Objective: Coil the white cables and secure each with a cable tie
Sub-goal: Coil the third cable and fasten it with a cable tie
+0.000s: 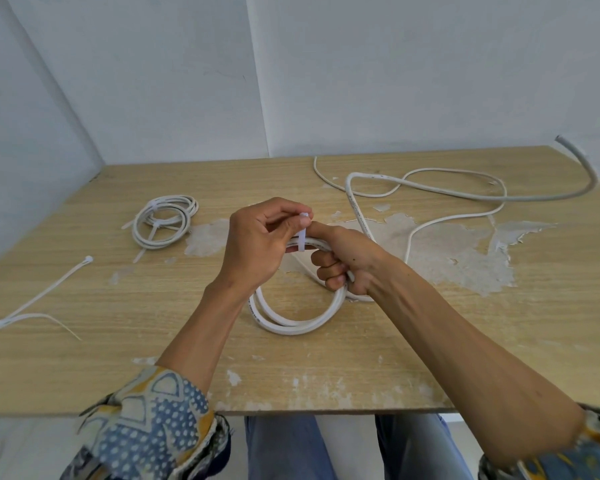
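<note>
1. The left hand [257,244] is closed in a pinch. Its thumb and fingertips hold the upper end of a white cable tie [302,239] just above the bundle.
2. The right hand [347,271] grips the coil [291,325]. Its lower fingers curl round the gathered strands and its forefinger stretches along them to the tie.
3. The tie loops once round the strands between the two hands. It looks thin, smooth and likely slippery, so I would pinch it close to the head and pull the tail straight.
4. The coil makes a few turns of white cable, and its lower arc rests on the table [118,358]. The cable looks light but stiff and springy, so I judge it would spring open if released. The best grip is right beside the tie, where the strands lie together.
5. Loose white cable [358,211] sprawls over the far right of the table. One length seems to run on from the coil, though the right hand hides the join, and it may drag as the coil is turned.
6. A finished coil [155,223], already tied, lies at the far left. Spare ties [42,292] lie near the left edge.
</note>
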